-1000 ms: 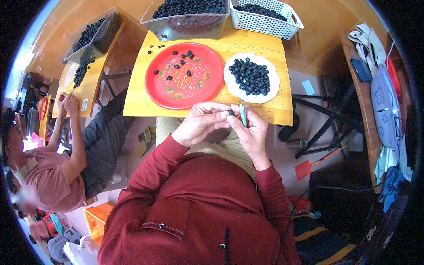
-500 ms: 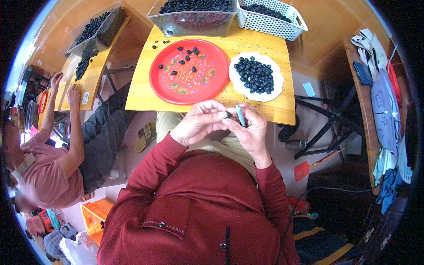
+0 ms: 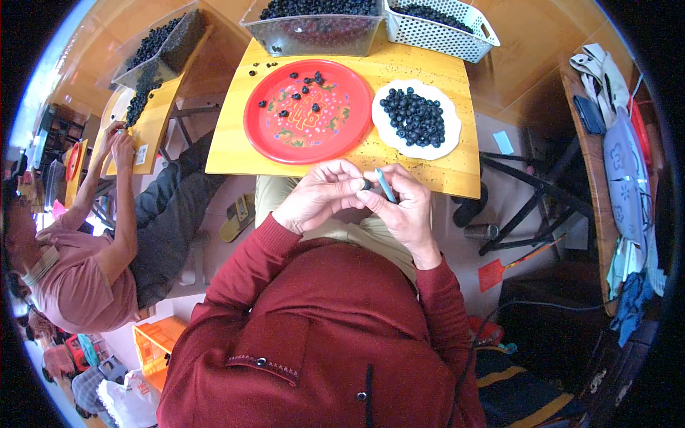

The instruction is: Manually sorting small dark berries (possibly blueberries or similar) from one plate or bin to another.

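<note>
Between the thumb and fingers of my left hand is a dark blueberry, pinched just off the table's near edge. My right hand is closed round a slim light-blue tool, its upper end sticking up between the fingers; the working tip cannot be made out. Both hands meet at the berry. Beyond them a round red tray with a printed pattern carries several scattered blueberries. To its right a white scalloped plate bears a heap of blueberries.
At the table's far edge stand a clear bin and a white perforated basket, both holding blueberries. On the left a person works at another table. An orange crate sits lower left; a red fly swatter lies right.
My hands stay together at the berry, and the blue tool tilts slightly more to the left. The person on the left has brought both hands together near their berries. The view has shifted a little.
</note>
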Tool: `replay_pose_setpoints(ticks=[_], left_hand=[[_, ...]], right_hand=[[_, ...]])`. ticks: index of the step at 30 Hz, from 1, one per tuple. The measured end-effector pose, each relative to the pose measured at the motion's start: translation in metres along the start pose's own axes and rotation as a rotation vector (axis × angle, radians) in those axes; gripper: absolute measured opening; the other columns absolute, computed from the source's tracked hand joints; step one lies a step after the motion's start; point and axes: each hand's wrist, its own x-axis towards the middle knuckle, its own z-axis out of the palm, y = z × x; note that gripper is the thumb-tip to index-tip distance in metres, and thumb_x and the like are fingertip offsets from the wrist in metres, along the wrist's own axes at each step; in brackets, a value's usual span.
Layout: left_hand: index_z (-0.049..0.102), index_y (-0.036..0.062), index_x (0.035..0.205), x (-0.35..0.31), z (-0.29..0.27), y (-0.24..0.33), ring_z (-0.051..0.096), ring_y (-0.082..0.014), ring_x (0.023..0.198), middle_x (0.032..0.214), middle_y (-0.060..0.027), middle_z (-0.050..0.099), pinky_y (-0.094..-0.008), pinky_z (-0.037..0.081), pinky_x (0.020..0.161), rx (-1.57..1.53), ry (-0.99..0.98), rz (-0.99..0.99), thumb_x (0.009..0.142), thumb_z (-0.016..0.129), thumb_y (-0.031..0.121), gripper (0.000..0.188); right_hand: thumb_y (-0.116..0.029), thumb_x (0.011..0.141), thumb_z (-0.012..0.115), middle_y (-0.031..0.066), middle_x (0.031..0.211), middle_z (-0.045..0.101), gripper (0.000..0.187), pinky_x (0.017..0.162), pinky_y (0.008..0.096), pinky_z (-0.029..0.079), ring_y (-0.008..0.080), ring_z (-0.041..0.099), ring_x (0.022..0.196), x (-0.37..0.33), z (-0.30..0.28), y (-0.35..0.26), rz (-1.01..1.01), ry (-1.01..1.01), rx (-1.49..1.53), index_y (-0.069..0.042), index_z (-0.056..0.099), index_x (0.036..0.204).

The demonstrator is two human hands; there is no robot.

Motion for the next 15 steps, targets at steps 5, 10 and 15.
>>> replay_pose_setpoints(ticks=[5, 10, 15], left_hand=[[0.064, 0.0044, 0.104, -0.0009, 0.0032, -0.0001, 0.067, -0.0141, 0.089, 0.099, -0.0046, 0.068, -0.0284, 0.057, 0.080, 0.001, -0.011, 0.001, 0.094, 0.066, 0.008, 0.010], [0.065, 0.0042, 0.105, -0.0023, 0.0051, -0.0031, 0.067, -0.0139, 0.090, 0.101, -0.0052, 0.069, -0.0299, 0.057, 0.081, -0.038, -0.026, -0.014, 0.095, 0.065, 0.009, 0.011], [0.066, 0.0041, 0.104, -0.0020, 0.0053, -0.0049, 0.067, -0.0140, 0.090, 0.102, -0.0060, 0.069, -0.0298, 0.056, 0.081, -0.050, -0.008, -0.030, 0.095, 0.066, 0.009, 0.010]], right_hand=[[-0.016, 0.082, 0.080, 0.0045, 0.085, 0.064, 0.021, 0.067, 0.0280, 0.049, 0.0124, 0.061, 0.076, -0.0007, -0.0001, 0.0012, 0.008, 0.012, 0.027, -0.001, 0.069, 0.091], [-0.016, 0.081, 0.081, 0.0021, 0.082, 0.062, 0.021, 0.063, 0.0261, 0.047, 0.0089, 0.058, 0.073, -0.0045, -0.0014, 0.0039, 0.023, 0.006, 0.038, -0.002, 0.067, 0.088], [-0.017, 0.080, 0.082, -0.0005, 0.079, 0.061, 0.023, 0.062, 0.0238, 0.045, 0.0063, 0.055, 0.069, -0.0055, -0.0025, 0.0028, 0.040, 0.011, 0.039, -0.004, 0.064, 0.087]])
